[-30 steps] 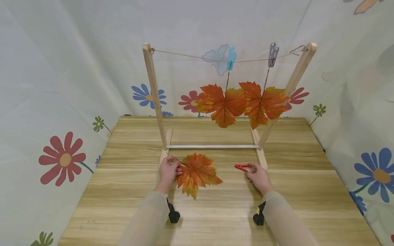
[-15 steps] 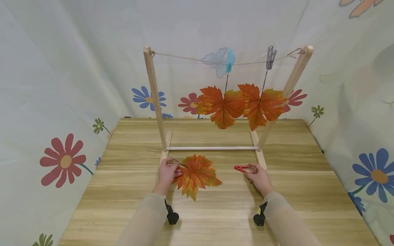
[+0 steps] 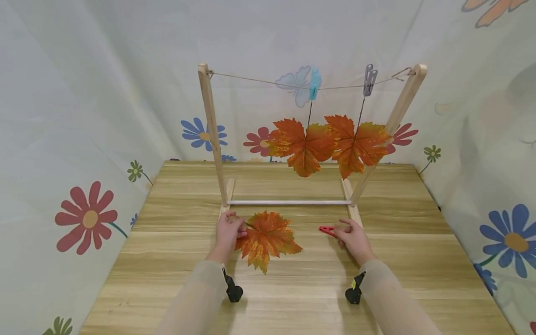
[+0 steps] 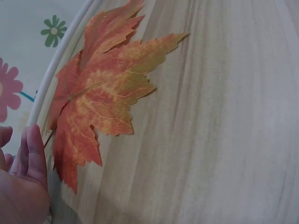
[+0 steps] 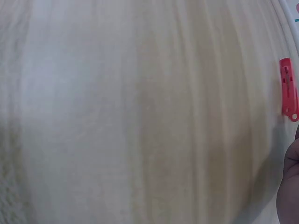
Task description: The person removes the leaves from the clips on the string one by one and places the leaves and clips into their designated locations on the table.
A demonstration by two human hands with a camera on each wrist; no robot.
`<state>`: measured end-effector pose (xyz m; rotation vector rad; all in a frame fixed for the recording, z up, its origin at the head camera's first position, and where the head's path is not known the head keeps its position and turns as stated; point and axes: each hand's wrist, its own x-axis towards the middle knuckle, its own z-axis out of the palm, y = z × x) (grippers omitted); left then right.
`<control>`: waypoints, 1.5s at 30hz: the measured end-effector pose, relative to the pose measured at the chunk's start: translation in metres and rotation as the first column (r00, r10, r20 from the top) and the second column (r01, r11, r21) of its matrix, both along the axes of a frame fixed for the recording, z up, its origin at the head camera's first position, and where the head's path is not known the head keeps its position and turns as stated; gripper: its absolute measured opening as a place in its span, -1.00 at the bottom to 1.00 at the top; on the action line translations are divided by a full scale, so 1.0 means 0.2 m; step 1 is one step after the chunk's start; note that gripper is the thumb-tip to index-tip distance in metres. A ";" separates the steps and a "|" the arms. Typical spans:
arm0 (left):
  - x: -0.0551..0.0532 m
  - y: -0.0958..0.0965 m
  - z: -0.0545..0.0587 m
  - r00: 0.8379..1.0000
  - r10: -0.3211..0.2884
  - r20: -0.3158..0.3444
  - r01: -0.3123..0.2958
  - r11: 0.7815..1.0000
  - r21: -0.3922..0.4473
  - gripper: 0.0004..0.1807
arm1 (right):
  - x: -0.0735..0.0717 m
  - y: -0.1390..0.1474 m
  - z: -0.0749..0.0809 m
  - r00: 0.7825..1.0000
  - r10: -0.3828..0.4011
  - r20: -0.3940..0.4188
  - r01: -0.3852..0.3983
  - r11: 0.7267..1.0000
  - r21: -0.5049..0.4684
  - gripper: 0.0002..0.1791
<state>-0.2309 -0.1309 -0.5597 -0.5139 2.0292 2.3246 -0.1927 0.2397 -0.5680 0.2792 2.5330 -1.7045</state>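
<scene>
In the head view my left hand (image 3: 229,235) pinches the stem of an orange-and-yellow artificial maple leaf (image 3: 270,237), low over the table. The left wrist view shows the leaf (image 4: 98,93) spread out beyond the fingers (image 4: 36,154), its dark stem running to them. My right hand (image 3: 353,237) holds a red clothespin (image 3: 326,230) between thumb and fingers, its other end pointing left toward the leaf. At the right edge of the right wrist view, the clothespin (image 5: 288,88) appears above part of the hand (image 5: 288,186).
Behind the hands stands a wooden frame (image 3: 212,135) with a string (image 3: 255,80) across its top. Blue (image 3: 315,83) and grey (image 3: 370,81) clothespins on it hold two more maple leaves by their stems. A white rod (image 3: 289,202) joins the frame's feet on the wooden table (image 3: 293,307).
The red clothespin has turned in my right fingers: its two arms stood apart earlier and now look closer together. My left hand and the leaf have hardly moved.
</scene>
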 end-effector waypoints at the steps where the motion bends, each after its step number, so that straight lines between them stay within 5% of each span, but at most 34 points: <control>1: 0.00 0.00 0.01 1.000 -0.007 -0.006 0.007 1.000 -0.001 -0.53 | 0.00 0.00 0.01 1.000 0.000 -0.005 0.000 1.000 -0.002 -0.39; 22: -0.07 0.04 0.19 0.994 -0.096 -0.060 0.089 0.990 -0.107 -0.55 | -0.08 -0.02 0.18 0.997 -0.008 -0.075 0.006 1.000 -0.017 -0.44; 45: -0.16 0.11 0.41 0.973 -0.197 -0.123 0.168 0.963 -0.211 -0.58 | -0.17 -0.03 0.49 0.985 0.028 -0.173 -0.034 0.999 -0.032 -0.42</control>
